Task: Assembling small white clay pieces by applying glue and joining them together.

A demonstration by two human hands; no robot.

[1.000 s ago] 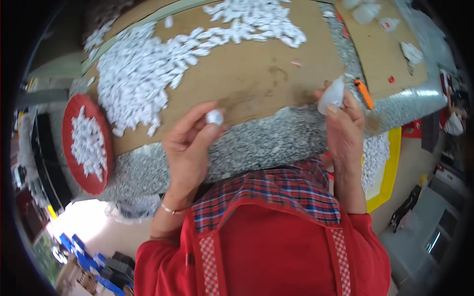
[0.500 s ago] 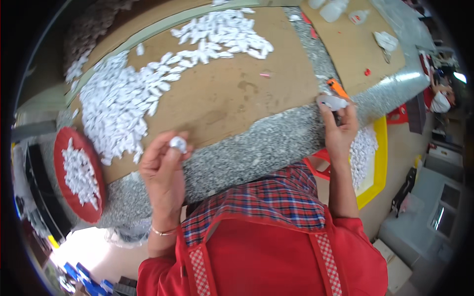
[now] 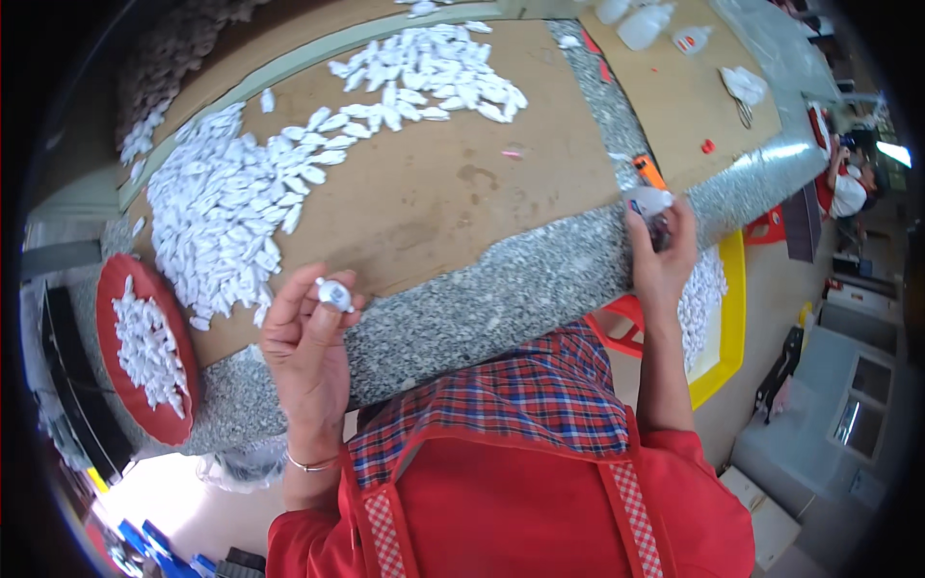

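Note:
My left hand (image 3: 308, 337) pinches a small white plastic piece (image 3: 334, 293) between thumb and fingers, just over the front edge of the granite counter (image 3: 501, 289). My right hand (image 3: 663, 252) is closed around a small bottle with a white top (image 3: 647, 203) at the counter's right front edge, next to an orange-handled tool (image 3: 649, 171). A brown board (image 3: 443, 183) on the counter carries a big heap of the same white pieces (image 3: 231, 222) on its left and another spread (image 3: 434, 77) at the back.
A red round tray (image 3: 169, 409) with white pieces sits at the counter's left end. A yellow bin (image 3: 725, 318) of white pieces stands below on the right, beside a red stool (image 3: 617, 323). White bottles (image 3: 646, 21) and scissors (image 3: 744, 106) lie at the far right. Another person (image 3: 850, 183) sits farther off.
My left hand has drawn back toward me and to the left with the white piece. My right hand has moved right along the counter edge, keeping its small bottle.

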